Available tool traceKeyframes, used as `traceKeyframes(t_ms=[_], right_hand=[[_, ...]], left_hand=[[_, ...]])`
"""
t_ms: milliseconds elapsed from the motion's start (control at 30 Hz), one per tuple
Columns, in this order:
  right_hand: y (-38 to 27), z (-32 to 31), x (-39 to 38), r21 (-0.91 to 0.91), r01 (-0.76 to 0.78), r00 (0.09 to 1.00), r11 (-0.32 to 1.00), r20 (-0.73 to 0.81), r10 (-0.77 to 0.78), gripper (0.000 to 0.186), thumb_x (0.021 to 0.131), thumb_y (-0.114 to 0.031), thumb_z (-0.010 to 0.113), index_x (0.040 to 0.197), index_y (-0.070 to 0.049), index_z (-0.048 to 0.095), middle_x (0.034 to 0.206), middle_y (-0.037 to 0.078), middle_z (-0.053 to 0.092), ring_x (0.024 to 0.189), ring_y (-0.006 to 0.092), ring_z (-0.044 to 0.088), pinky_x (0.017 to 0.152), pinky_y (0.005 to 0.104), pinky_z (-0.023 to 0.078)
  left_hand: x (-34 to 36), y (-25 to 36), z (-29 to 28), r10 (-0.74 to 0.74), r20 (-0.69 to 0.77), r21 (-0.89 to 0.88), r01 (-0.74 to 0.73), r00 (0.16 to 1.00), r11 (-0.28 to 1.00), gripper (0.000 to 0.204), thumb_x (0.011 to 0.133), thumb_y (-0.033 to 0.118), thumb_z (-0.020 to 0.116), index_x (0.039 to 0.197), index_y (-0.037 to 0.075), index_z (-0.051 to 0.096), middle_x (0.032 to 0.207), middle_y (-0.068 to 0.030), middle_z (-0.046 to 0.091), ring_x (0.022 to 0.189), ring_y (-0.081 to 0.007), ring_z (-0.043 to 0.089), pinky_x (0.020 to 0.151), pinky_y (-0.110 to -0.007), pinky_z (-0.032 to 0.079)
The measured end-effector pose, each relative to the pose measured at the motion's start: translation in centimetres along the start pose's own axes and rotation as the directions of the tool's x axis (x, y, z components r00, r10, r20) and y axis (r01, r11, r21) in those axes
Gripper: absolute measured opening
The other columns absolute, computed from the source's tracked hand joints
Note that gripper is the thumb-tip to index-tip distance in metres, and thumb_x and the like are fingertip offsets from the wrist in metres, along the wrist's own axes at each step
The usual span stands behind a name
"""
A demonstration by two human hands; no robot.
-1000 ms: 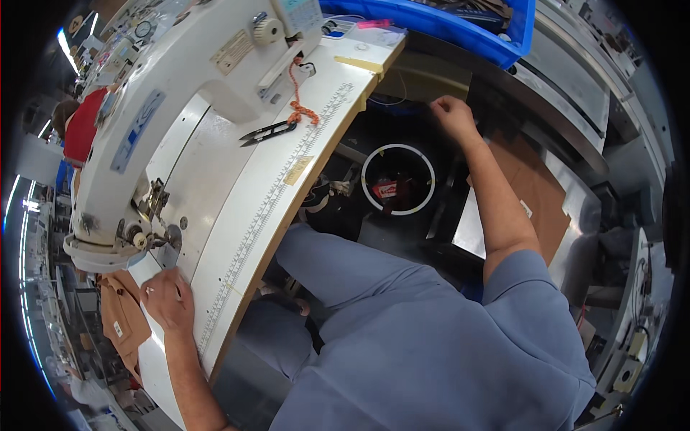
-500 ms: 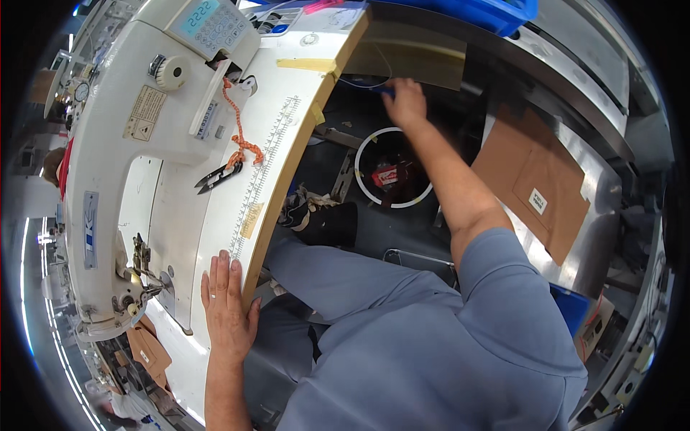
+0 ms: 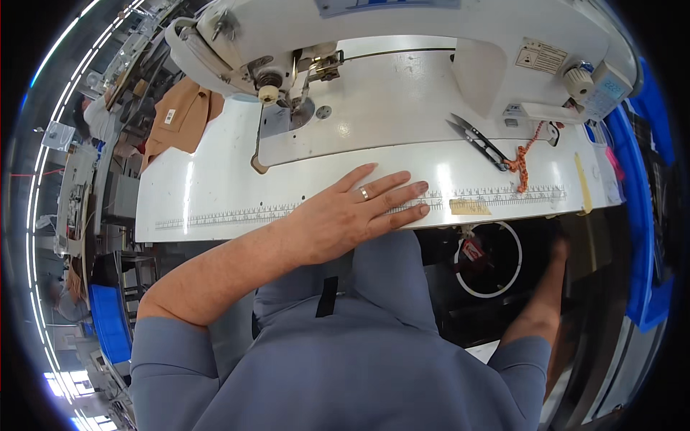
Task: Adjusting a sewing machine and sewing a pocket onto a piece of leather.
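My left hand [image 3: 348, 212] lies flat on the white sewing table [image 3: 226, 179], fingers spread over the printed ruler strip along its front edge. My right hand [image 3: 558, 248] reaches down at the right, past the table edge, blurred and in shadow; its fingers and anything in them are unclear. The white sewing machine [image 3: 388, 16] spans the far side of the table. Black thread snips [image 3: 481, 144] with an orange braided cord [image 3: 522, 171] lie to the right of my left hand. A white-rimmed round bin [image 3: 519, 258] with red items inside stands under the table, left of my right hand.
Brown cut pieces [image 3: 172, 122] lie at the table's left. Blue crates stand at the right [image 3: 640, 215] and lower left [image 3: 108, 323]. Other workbenches line the left side, where a person in light clothing [image 3: 97, 115] is at work.
My view has swung left, bringing the machine square in front. My left hand stays spread on the ruler strip. My right hand has gone lower, beside the table's underside.
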State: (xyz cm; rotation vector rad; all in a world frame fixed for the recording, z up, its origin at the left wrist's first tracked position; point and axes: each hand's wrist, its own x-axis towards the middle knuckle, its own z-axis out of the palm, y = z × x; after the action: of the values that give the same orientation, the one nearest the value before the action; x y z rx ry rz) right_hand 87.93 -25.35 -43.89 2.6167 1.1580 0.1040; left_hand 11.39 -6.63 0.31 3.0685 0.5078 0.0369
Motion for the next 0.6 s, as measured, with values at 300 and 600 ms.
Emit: traceKeyframes(t_ms=[300,600], right_hand=[[-7.5,-18.2,-27.1,0.747,-0.252,0.836,-0.615,0.488,0.25,0.039,0.103,-0.03,0.058,0.13,-0.003,0.064,0.082,0.002,0.056,0.067,0.0091,0.051,0.059,0.023,0.042],[-13.1,-41.6,-45.4,0.799,-0.015,0.985,-0.601,-0.092,-0.148,0.05,0.107,-0.035,0.057,0.139,0.004,0.053,0.078,-0.004,0.044,0.059,0.0039,0.034,0.052,0.0205,0.029]], left_hand=[[1.0,0.6,-0.1,0.026,-0.053,-0.061,-0.029,0.998,0.998,0.062,0.095,0.016,0.065,0.153,0.019,0.044,0.166,-0.0038,0.035,0.154,-0.0234,0.032,0.126,-0.05,0.028],[2.5,-2.4,0.3,-0.343,-0.139,-0.906,0.021,0.929,0.424,0.043,0.102,0.031,0.068,0.135,0.004,0.064,0.138,-0.0118,0.064,0.128,-0.0222,0.061,0.108,-0.035,0.048]])
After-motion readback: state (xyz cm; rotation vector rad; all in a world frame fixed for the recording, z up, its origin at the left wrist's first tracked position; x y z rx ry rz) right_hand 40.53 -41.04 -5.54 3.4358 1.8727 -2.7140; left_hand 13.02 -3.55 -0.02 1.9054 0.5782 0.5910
